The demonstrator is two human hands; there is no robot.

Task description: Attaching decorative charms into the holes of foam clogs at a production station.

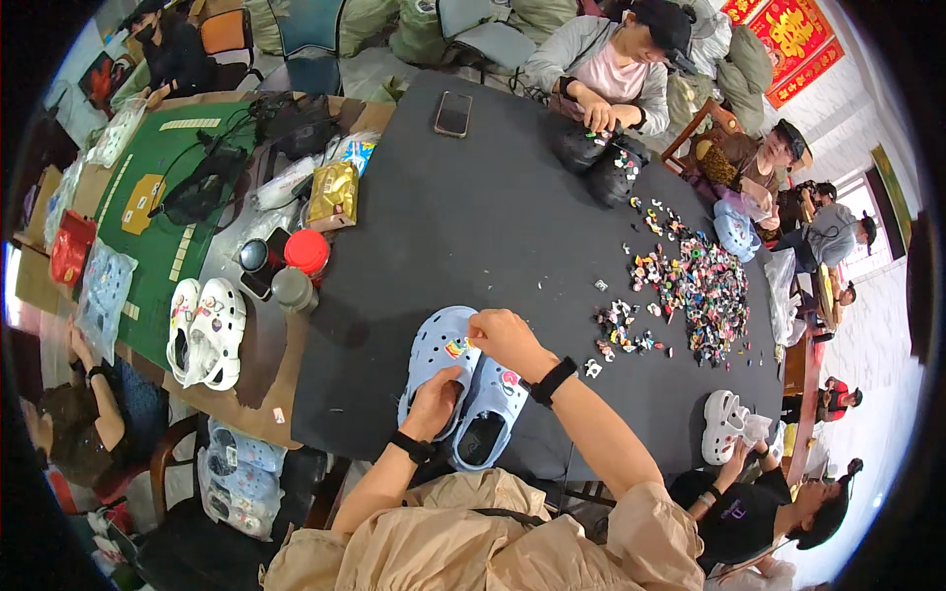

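Note:
A pair of light blue clogs with holes lies at the table's near edge in front of me. My left hand (pixel 434 402) grips the left clog (pixel 431 340) at its opening, with its fingers partly hidden inside the shoe. Over the toe of that clog, my right hand (pixel 503 338) is closed in a pinch; whatever lies between its fingertips is hidden. Beside those fingertips a small colourful charm (pixel 456 349) sits on the clog. The right clog (pixel 490 412) rests alongside, partly under my right wrist, and carries a pink-and-white charm (pixel 509 378).
A heap of small colourful charms (pixel 705 295) spreads over the dark table (pixel 394 246) to the right. White clogs (pixel 209 335), a red-lidded jar (pixel 306 253) and a gold packet (pixel 333 195) stand left. A phone (pixel 453 114) lies far off. Co-workers sit around.

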